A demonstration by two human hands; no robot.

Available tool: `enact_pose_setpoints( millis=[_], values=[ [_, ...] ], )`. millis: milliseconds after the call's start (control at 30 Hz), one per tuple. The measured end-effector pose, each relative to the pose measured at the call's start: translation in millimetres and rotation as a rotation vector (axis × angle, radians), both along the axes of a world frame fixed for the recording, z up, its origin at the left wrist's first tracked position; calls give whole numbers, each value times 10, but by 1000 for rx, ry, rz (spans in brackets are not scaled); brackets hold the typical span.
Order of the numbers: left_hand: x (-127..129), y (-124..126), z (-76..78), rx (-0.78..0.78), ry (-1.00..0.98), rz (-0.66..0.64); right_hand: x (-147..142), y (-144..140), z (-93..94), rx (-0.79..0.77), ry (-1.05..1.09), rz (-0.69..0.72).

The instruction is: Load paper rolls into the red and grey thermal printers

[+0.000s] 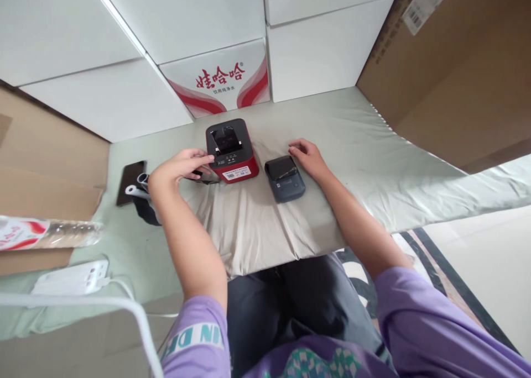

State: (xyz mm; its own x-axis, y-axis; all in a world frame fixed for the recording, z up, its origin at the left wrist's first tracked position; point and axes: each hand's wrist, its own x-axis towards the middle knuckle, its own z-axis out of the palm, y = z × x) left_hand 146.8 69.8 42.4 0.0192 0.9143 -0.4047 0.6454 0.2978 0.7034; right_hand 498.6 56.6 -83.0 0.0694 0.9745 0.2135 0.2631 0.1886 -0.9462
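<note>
A red box-shaped device with a black top (249,165) stands on the cloth-covered surface, a QR-code label on its front. My left hand (182,165) is at its left side, index fingertip touching the black top's edge and fingers apart. Something small and dark lies partly hidden beneath that hand; I cannot make out what it is. To the right sits a compact dark blue device with a glossy black lid (287,185), which looks like a portable label printer. My right hand (307,154) rests beside its upper right corner, fingers loosely extended and gripping nothing.
White cartons (219,85) form a wall behind. Brown cardboard boxes stand left and right (452,74). Toward the left lie a dark phone (130,182), a pale rolled item (136,192), a water bottle (74,233) and a white power bank (72,277) with a cable.
</note>
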Motion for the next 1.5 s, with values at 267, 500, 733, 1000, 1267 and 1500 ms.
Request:
enact_pose_setpoints(
  millis=[267,500,733,1000,1267,1500],
  values=[
    [-64,26,-63,37,-37,-43,-7,0,-10,-11,-30,-10],
    [-60,25,-27,20,27,-86,-10,-4,5,-12,-21,-10],
    [-37,31,-7,31,43,-109,-33,-75,127,-26,-43,41],
    [-36,34,-18,51,32,-121,-41,-591,395,-94,-216,90],
    [-57,48,-30,51,14,-125,-557,-1257,220,-167,-254,-93],
    [-46,44,-20,46,12,-124,-736,-1235,266,-134,-391,-257]
  ],
)
